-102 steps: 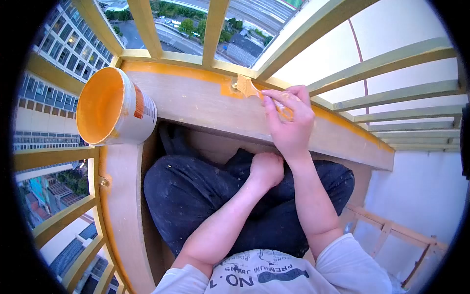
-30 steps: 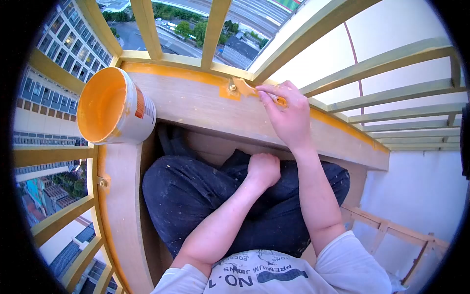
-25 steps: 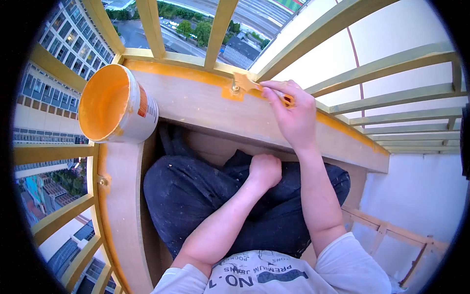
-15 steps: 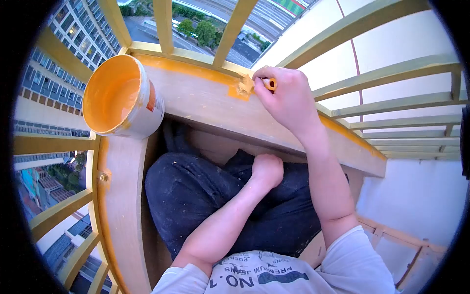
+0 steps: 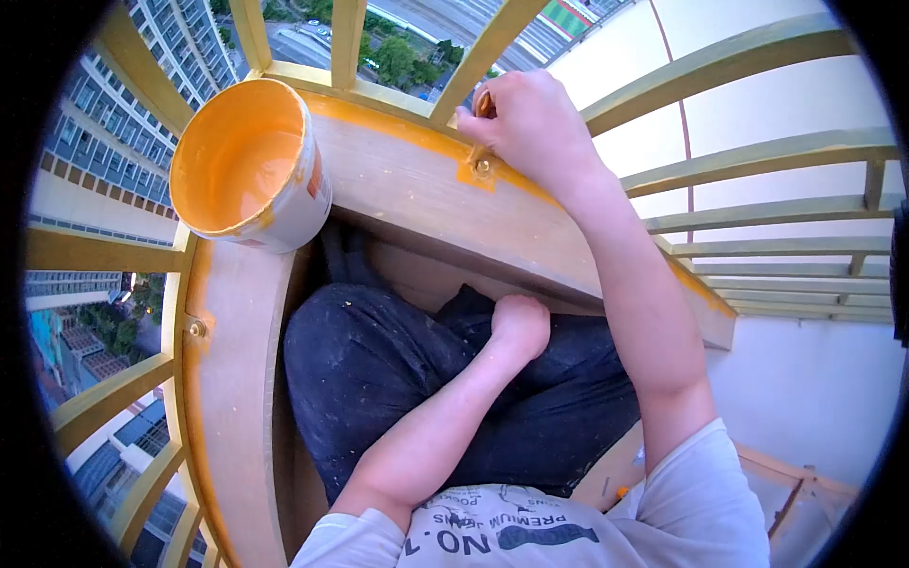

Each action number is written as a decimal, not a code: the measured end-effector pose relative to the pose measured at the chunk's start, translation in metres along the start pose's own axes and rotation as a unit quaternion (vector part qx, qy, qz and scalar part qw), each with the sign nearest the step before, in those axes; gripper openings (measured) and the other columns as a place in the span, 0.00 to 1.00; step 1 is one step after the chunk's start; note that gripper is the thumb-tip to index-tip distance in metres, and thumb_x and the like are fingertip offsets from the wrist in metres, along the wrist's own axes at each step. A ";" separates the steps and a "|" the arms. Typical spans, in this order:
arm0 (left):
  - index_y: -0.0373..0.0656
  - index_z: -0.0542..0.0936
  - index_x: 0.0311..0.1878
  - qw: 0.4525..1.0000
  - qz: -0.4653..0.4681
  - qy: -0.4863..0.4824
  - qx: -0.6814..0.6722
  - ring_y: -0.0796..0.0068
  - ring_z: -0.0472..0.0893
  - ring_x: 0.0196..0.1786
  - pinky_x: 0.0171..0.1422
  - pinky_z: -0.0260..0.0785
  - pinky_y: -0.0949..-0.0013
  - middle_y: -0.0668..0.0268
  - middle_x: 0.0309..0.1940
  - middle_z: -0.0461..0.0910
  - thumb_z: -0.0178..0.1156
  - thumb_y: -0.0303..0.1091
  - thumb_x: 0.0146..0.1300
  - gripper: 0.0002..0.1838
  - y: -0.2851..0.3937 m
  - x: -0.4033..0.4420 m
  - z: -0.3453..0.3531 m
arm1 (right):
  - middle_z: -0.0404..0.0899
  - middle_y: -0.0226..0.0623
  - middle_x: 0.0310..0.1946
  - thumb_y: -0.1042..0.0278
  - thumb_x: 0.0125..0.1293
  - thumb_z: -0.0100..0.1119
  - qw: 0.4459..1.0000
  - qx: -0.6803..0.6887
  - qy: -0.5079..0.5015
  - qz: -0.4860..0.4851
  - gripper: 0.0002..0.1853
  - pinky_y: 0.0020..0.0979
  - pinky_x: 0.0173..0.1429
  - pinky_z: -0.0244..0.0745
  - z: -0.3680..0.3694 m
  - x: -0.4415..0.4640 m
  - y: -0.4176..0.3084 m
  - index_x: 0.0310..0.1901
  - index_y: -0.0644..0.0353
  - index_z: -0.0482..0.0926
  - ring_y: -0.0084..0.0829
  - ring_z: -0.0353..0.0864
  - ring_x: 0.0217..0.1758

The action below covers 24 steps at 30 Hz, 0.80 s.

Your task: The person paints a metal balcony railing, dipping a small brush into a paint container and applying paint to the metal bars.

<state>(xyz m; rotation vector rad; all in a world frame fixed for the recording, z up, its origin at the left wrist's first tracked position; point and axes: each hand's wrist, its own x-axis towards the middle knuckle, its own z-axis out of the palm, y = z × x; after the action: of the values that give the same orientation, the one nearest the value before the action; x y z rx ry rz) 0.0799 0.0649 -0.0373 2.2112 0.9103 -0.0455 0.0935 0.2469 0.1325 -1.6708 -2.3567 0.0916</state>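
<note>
My right hand (image 5: 530,118) is closed around the handle of a paintbrush (image 5: 486,104), held upright against the inner side of the railing's bottom rail. My fingers cover most of the brush, and its bristles point down near a bolt (image 5: 484,168) ringed by wet orange paint. My left hand (image 5: 522,327) rests as a fist on my dark trousers (image 5: 379,369); its fingertips are hidden and nothing sticks out of it. To the left, a white bucket (image 5: 317,194) with orange paint (image 5: 260,170) inside stands tilted-looking on the corner of the wooden ledge (image 5: 398,156).
Yellowish railing bars (image 5: 346,43) enclose the ledge, with buildings and a street far below. Orange paint lines the ledge's outer edge. Another bolt (image 5: 196,329) sits on the left ledge. My crossed legs fill the recess, and a white wall (image 5: 805,379) stands at right.
My right hand has moved up with the brush, turning it from lying across the bolt to upright beside the rail. The bolt now shows. The view has shifted slightly; my left hand stays put.
</note>
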 end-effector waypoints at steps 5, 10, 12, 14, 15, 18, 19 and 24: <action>0.42 0.89 0.38 1.000 -0.001 0.004 -0.013 0.56 0.89 0.45 0.50 0.81 0.56 0.55 0.40 0.89 0.58 0.33 0.60 0.12 -0.001 0.001 0.003 | 0.83 0.47 0.22 0.57 0.67 0.67 0.998 -0.065 -0.001 0.002 0.19 0.38 0.39 0.84 -0.003 0.005 -0.002 0.29 0.69 0.87 0.42 0.86 0.26; 0.42 0.89 0.38 1.000 0.010 0.011 -0.005 0.56 0.89 0.47 0.51 0.81 0.56 0.55 0.41 0.89 0.57 0.33 0.60 0.12 -0.002 0.001 0.004 | 0.83 0.50 0.23 0.59 0.64 0.64 0.998 -0.064 0.003 0.027 0.15 0.42 0.43 0.86 -0.003 0.002 -0.003 0.27 0.64 0.87 0.47 0.87 0.31; 0.42 0.90 0.38 1.000 0.012 0.009 -0.004 0.56 0.89 0.47 0.51 0.81 0.56 0.55 0.41 0.89 0.57 0.33 0.60 0.12 -0.001 0.000 0.002 | 0.83 0.50 0.23 0.59 0.64 0.64 0.997 -0.059 0.009 0.040 0.16 0.42 0.43 0.86 -0.004 0.000 -0.002 0.27 0.64 0.87 0.48 0.87 0.31; 0.42 0.90 0.39 1.000 0.003 -0.003 0.001 0.56 0.89 0.47 0.51 0.81 0.56 0.55 0.42 0.89 0.57 0.33 0.61 0.13 0.001 -0.001 -0.004 | 0.83 0.50 0.23 0.56 0.66 0.66 0.997 -0.043 0.011 0.056 0.18 0.43 0.44 0.86 -0.004 -0.002 -0.002 0.27 0.64 0.87 0.48 0.87 0.30; 0.42 0.90 0.39 1.000 0.003 -0.002 0.001 0.56 0.89 0.47 0.51 0.81 0.56 0.55 0.42 0.89 0.57 0.33 0.61 0.13 0.000 -0.001 -0.004 | 0.83 0.50 0.23 0.56 0.66 0.66 0.997 -0.043 0.011 0.056 0.18 0.43 0.44 0.86 -0.003 -0.002 0.000 0.27 0.64 0.87 0.48 0.87 0.30; 0.42 0.90 0.40 1.000 0.006 -0.010 0.000 0.56 0.89 0.47 0.51 0.81 0.56 0.54 0.42 0.89 0.57 0.33 0.61 0.13 0.000 -0.001 -0.004 | 0.83 0.49 0.21 0.51 0.66 0.67 0.998 -0.039 0.023 0.049 0.21 0.41 0.42 0.86 0.003 -0.007 0.008 0.26 0.64 0.87 0.47 0.88 0.30; 0.42 0.90 0.40 1.000 0.006 -0.007 -0.003 0.56 0.89 0.47 0.51 0.81 0.56 0.55 0.42 0.89 0.57 0.33 0.61 0.13 0.000 -0.001 -0.002 | 0.83 0.49 0.21 0.50 0.67 0.68 0.998 -0.040 0.033 0.040 0.22 0.41 0.41 0.85 0.003 -0.008 0.010 0.25 0.63 0.87 0.46 0.87 0.29; 0.42 0.90 0.39 1.000 0.008 0.010 -0.002 0.56 0.89 0.47 0.51 0.81 0.56 0.55 0.41 0.89 0.57 0.33 0.60 0.13 -0.001 0.002 0.005 | 0.82 0.47 0.20 0.50 0.67 0.68 0.997 -0.059 0.033 0.034 0.22 0.39 0.39 0.84 0.006 -0.018 0.001 0.24 0.63 0.88 0.45 0.87 0.27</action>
<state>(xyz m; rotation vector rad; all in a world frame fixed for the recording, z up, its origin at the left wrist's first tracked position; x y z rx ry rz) 0.0815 0.0631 -0.0427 2.2185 0.9033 -0.0146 0.0985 0.2313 0.1238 -1.7790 -2.2983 -0.0923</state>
